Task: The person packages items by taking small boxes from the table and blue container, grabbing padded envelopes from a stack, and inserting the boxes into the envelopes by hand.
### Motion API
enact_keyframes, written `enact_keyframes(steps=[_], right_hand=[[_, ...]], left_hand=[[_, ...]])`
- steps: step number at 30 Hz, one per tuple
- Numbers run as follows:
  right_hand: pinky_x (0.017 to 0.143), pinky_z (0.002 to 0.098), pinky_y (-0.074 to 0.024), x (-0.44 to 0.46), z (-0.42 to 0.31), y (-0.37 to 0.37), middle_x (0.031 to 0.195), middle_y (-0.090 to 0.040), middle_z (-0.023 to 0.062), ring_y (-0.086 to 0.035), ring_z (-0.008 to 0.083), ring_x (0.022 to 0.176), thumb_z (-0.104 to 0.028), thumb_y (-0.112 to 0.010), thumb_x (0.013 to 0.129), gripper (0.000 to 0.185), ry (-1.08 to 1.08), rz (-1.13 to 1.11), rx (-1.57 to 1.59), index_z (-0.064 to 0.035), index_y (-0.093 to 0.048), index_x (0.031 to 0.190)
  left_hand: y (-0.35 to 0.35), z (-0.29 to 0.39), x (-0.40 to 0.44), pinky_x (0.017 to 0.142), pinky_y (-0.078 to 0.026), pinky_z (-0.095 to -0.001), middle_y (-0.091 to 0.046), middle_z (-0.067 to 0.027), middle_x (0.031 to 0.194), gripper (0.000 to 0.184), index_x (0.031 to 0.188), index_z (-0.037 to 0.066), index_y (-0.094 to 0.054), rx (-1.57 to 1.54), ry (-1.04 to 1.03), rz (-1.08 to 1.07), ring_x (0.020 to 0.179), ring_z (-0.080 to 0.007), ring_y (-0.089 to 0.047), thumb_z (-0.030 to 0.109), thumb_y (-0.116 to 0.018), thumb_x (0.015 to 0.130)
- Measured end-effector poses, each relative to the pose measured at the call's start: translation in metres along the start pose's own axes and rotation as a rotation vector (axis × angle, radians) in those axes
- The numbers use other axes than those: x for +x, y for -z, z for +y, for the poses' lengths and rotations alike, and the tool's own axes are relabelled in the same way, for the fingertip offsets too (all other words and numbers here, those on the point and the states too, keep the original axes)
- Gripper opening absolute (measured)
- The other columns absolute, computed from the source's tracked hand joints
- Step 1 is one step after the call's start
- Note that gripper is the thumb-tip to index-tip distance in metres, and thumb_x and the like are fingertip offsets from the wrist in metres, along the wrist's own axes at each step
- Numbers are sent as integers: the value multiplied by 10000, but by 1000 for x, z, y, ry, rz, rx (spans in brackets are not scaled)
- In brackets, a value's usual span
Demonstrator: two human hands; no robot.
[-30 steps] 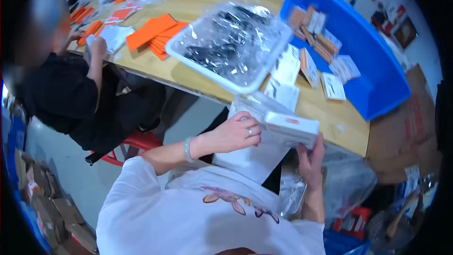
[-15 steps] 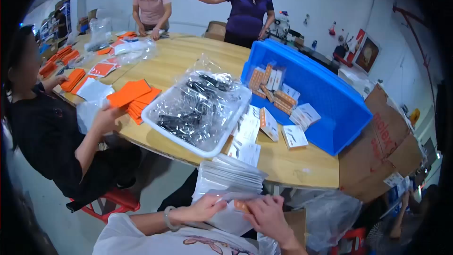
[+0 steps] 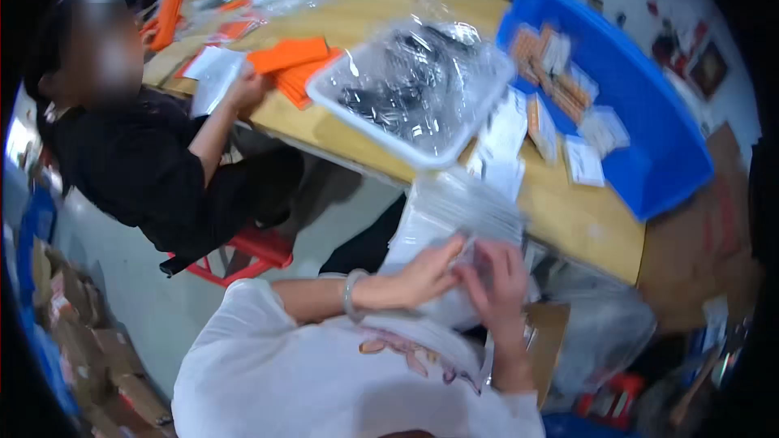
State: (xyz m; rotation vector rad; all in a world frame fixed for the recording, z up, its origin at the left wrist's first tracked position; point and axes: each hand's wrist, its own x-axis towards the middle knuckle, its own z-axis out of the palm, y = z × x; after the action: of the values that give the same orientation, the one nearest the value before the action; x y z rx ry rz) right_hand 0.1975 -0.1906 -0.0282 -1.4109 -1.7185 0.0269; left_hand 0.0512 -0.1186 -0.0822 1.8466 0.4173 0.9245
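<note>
Just on the wearer's side of the one white tray (image 3: 369, 131) lies one stack of clear bags (image 3: 466, 199), its layers too fine to count. Over it, the left hand (image 3: 432, 273) and the right hand (image 3: 495, 277) meet, fingers bent inward; blur hides how far they close and whether either holds anything. The bags look light, limp and slippery, probably best pinched by one edge. Right of the tray is one blue crate (image 3: 649, 150), its small boxes (image 3: 564, 97) too blurred to count.

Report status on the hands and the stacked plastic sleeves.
Left hand, right hand: close together, grip blurred. Stacked plastic sleeves: beneath hands. Nothing visibly in the way.
</note>
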Motion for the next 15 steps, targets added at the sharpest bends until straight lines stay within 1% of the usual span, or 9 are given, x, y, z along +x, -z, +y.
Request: enact_keyframes(steps=[3, 4, 6, 8, 9, 11, 13, 14, 15], right_hand=[[657, 323, -456, -1, 8, -1, 883, -613, 94, -534, 239, 728, -25, -708, 727, 247, 125, 105, 70, -30, -645, 966], [643, 315, -458, -1, 10, 4, 838, -622, 91, -539, 230, 706, 0, -661, 751, 181, 91, 173, 171, -39, -622, 923], [598, 291, -436, -7, 11, 12, 768, -593, 54, -504, 189, 621, -46, -579, 865, 50, -73, 429, 502, -67, -591, 909], [573, 259, -404, -40, 36, 47, 718, -547, 18, -456, 141, 565, -121, -472, 969, 115, -284, 435, 1304, -92, -564, 907], [553, 250, -368, -71, 64, 69, 691, -498, -12, -390, 106, 525, -176, -431, 1008, 166, -275, 397, 1433, -94, -559, 940], [586, 227, -395, -128, 93, 106, 763, -574, 7, -459, 102, 575, -146, -462, 977, 132, -775, 444, 801, -75, -570, 1004], [634, 208, -426, -125, 90, 112, 851, -629, 31, -529, 104, 686, -119, -468, 945, 192, -737, -181, 111, -50, -597, 1068], [634, 208, -426, -124, 89, 105, 851, -629, 31, -529, 104, 686, -119, -468, 945, 192, -738, -189, 115, -50, -597, 1068], [658, 208, -437, -100, 67, 86, 904, -641, 46, -544, 114, 748, -80, -503, 906, 208, -752, 3, 315, -40, -609, 1080]], left_hand=[[7, 15, 3, 662, -430, -380, -590, -96, 855, 309, 1121, 60, -502, 76, 170, -149, 713, -266, -531, 103, -633, 844], [8, 11, 2, 648, -427, -352, -583, -76, 827, 261, 1075, 69, -533, 78, 41, -132, 687, -233, -522, 87, -642, 839], [9, 7, 2, 648, -421, -322, -568, -66, 818, 220, 1020, 59, -536, 45, 32, -29, 690, -196, -515, 84, -657, 837], [12, -2, 4, 665, -421, -295, -570, -44, 825, 197, 990, 55, -534, 32, 145, 112, 710, -166, -514, 90, -662, 846], [14, -8, 4, 665, -421, -295, -570, -44, 825, 197, 990, 55, -534, 28, 155, 102, 710, -166, -514, 90, -662, 846], [13, -16, 6, 676, -422, -286, -567, -18, 829, 158, 962, 50, -520, -119, 249, 108, 714, -143, -499, 83, -641, 865], [16, -19, 11, 664, -420, -280, -576, -13, 845, 158, 984, 48, -535, -111, 238, 77, 703, -137, -493, 82, -637, 868], [19, -19, 12, 652, -418, -273, -584, -9, 860, 163, 1007, 47, -549, -101, 227, 36, 692, -130, -486, 81, -633, 871], [22, -19, 14, 640, -416, -267, -593, -4, 875, 172, 1029, 46, -564, -90, 216, -10, 681, -124, -480, 80, -629, 873]])
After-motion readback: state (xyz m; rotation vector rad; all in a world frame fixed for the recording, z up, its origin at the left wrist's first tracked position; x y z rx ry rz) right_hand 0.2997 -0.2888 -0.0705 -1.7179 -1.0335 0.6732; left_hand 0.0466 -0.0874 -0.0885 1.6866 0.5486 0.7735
